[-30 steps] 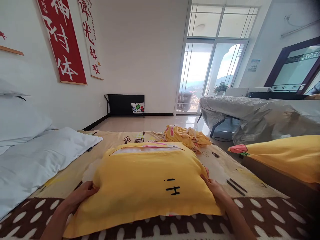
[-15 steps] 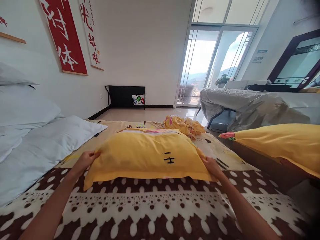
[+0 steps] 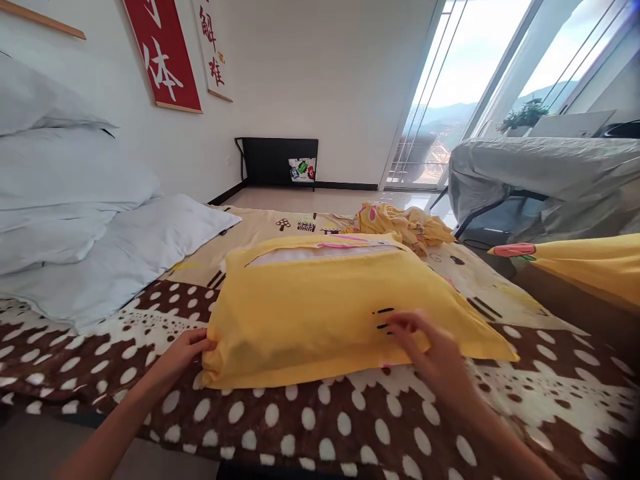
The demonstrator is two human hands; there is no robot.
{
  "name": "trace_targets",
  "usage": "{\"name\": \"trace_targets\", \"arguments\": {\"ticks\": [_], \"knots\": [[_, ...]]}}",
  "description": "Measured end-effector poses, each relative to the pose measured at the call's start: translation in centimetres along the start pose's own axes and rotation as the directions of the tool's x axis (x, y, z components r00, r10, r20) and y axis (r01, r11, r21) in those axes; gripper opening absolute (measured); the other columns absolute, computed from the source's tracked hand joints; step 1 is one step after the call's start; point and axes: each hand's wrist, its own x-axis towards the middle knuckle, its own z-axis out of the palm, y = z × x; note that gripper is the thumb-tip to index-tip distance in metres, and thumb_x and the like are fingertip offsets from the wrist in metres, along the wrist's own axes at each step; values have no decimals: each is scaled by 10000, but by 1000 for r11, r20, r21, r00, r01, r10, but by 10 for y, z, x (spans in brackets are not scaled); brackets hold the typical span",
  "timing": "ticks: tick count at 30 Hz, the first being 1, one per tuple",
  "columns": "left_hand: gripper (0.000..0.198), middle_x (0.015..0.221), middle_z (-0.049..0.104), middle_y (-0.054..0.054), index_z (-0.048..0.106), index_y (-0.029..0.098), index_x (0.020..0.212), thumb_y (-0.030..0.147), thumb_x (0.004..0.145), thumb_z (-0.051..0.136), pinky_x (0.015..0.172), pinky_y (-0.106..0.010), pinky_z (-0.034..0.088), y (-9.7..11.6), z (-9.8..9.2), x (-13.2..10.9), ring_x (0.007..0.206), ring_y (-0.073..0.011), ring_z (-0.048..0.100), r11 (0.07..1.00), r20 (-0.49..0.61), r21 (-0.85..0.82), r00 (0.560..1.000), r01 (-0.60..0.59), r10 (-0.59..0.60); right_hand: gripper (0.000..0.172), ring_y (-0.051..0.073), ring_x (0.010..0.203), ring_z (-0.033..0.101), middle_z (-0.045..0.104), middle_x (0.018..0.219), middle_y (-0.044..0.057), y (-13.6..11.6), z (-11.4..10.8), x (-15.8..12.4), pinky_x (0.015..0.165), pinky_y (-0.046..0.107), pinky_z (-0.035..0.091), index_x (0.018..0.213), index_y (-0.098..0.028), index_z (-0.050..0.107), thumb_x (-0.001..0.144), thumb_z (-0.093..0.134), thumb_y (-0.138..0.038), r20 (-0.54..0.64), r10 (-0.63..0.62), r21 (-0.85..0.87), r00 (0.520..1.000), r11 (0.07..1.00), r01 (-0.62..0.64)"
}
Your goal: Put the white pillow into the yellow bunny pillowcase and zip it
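A pillow in a yellow pillowcase [image 3: 310, 313] lies flat on the bed in front of me. Along its far side the case gapes in a long slit, and the white inside shows there. My left hand [image 3: 193, 347] pinches the case at the near left corner. Over the right part of the pillow is my right hand [image 3: 430, 343], slightly blurred, its fingers stretched out and apart near the black print. It holds nothing; whether its fingertips touch the cloth I cannot tell.
White pillows [image 3: 65, 180] are piled at the left. Crumpled yellow cloth [image 3: 405, 223] lies beyond the pillow on the patterned brown and beige blanket [image 3: 270, 417]. Another yellow pillow [image 3: 595, 267] is at the right edge, near a plastic-covered table [image 3: 545, 160].
My right hand has let go of the pillow's right edge and moved in over its front. My left hand keeps its grip at the left end. The view has tilted down and shifted.
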Motion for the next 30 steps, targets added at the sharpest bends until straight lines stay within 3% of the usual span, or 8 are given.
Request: {"name": "trace_targets", "arguments": {"ticks": [2,4,8,12,16,23,27,30], "knots": [[275,845,709,-82,687,159,737,423,661,713,704,-288,504,-3,-3,-2,807,-246,636,1000,-111,-25,994,6,-9,317,252,784,631,703,816,79,-36,54,-34,646,315,465,790,-232,702,676,664,-526,417,-2,222,909,970,-99],[290,799,695,-73,679,151,728,420,634,732,662,-277,493,-3,-2,-2,781,-232,625,996,-227,-87,974,-13,-7,318,198,660,624,708,794,57,-62,104,-57,560,270,423,768,-206,680,665,686,-507,713,-17,345,701,879,-330],[311,726,670,-66,657,133,709,436,655,701,622,-272,469,11,10,-8,678,-197,595,992,-92,-107,994,-66,57,391,105,493,571,706,780,62,-86,174,-62,447,203,302,791,-148,604,704,668,-523,846,-26,430,533,625,-652],[292,794,690,-76,686,140,801,401,670,702,681,-276,475,22,18,-17,744,-212,615,993,189,-106,979,-58,77,400,95,360,522,686,651,46,-92,213,-50,368,205,234,871,-126,559,838,551,-525,839,36,436,542,551,-711],[305,813,690,-64,692,161,911,370,690,702,657,-271,461,23,17,-22,732,-208,611,994,261,-14,959,-113,112,314,73,270,428,613,506,-12,-100,235,-47,344,205,207,878,-126,545,942,425,-408,764,138,467,630,556,-688],[445,693,671,-90,685,160,708,595,733,592,652,-311,476,24,17,-26,699,-251,607,989,100,114,991,-98,87,198,59,252,407,512,419,-76,-95,258,-53,344,199,190,747,-157,491,902,494,-279,655,208,513,726,583,-630],[424,806,680,-77,675,164,793,580,731,623,705,-293,482,21,18,-21,755,-234,602,988,47,39,988,-151,149,191,89,253,445,553,436,-57,-80,266,-55,329,208,170,857,-143,501,884,485,-331,679,168,512,715,590,-625],[439,718,632,-47,645,162,750,597,753,590,623,-257,434,20,16,-20,672,-193,551,946,24,220,970,-240,241,190,106,264,472,601,489,-28,-72,267,-54,324,215,196,948,-117,497,887,429,-283,702,149,480,697,623,-618]]}}
